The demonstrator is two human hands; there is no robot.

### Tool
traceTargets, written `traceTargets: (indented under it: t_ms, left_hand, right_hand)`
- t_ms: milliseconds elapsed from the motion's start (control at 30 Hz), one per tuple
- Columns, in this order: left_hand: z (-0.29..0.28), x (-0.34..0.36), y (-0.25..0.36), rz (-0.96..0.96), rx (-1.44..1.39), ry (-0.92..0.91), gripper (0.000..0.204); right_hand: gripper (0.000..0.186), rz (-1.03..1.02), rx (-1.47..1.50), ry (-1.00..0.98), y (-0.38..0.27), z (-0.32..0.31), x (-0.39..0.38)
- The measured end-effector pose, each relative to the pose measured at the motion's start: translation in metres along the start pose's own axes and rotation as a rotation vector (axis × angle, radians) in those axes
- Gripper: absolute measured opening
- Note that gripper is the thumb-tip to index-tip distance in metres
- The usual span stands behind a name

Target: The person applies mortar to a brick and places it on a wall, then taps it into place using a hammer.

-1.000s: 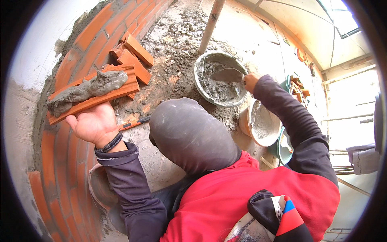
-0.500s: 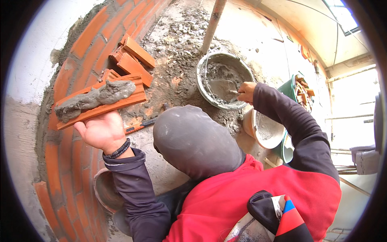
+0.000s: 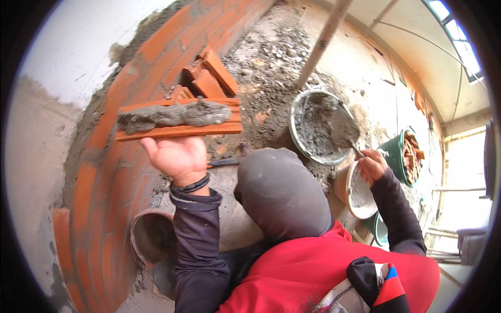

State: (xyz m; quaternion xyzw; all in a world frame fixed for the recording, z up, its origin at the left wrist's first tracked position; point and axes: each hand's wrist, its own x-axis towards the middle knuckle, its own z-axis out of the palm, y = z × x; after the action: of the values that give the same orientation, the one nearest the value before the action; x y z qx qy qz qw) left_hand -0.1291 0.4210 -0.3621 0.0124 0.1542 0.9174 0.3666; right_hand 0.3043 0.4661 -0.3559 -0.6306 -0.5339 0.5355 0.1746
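My left hand (image 3: 179, 158) is palm up under a hollow clay brick (image 3: 219, 127), holding it level in front of the brick wall; its fingertips are hidden by the brick. A thick strip of wet grey mortar (image 3: 172, 116) lies along the brick's upper face. My right hand (image 3: 373, 166) grips the handle of a trowel (image 3: 346, 129). The trowel's blade, coated with mortar, is over the right side of a round mortar tub (image 3: 295, 128), which contains more of the mix.
A curved-looking brick wall (image 3: 112, 122) runs along the left, beside stacked bricks (image 3: 219, 70). A post (image 3: 326, 41) stands behind the tub. To the right are a pale bucket (image 3: 362, 210) and a green bucket (image 3: 395, 163) of brick pieces. A reddish container (image 3: 136, 237) sits lower left.
My right hand has drawn the trowel toward the right side of the tub, blade raised from the mix. The brick in my left hand has turned to lie more level. The view has shifted.
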Motion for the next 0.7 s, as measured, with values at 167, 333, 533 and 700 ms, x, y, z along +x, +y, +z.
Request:
traceTargets:
  t_ms: [167,333,533,700]
  left_hand:
    - [-0.001,-0.001,-0.002,-0.021,-0.057,-0.035,0.055]
    - [0.009,-0.011,0.006,-0.074,-0.123,-0.085,0.061]
    - [0.031,-0.028,0.022,-0.037,-0.200,-0.137,0.064]
    - [0.031,-0.031,0.035,0.025,-0.194,-0.100,0.066]
  right_hand:
    - [0.023,-0.372,-0.111,-0.012,-0.048,0.048,-0.027]
    - [0.026,-0.725,-0.404,-0.025,-0.085,0.104,-0.031]
    - [0.025,-1.020,-0.468,0.141,-0.075,0.140,-0.017]
    - [0.019,-1.012,-0.443,0.158,-0.081,0.158,-0.023]
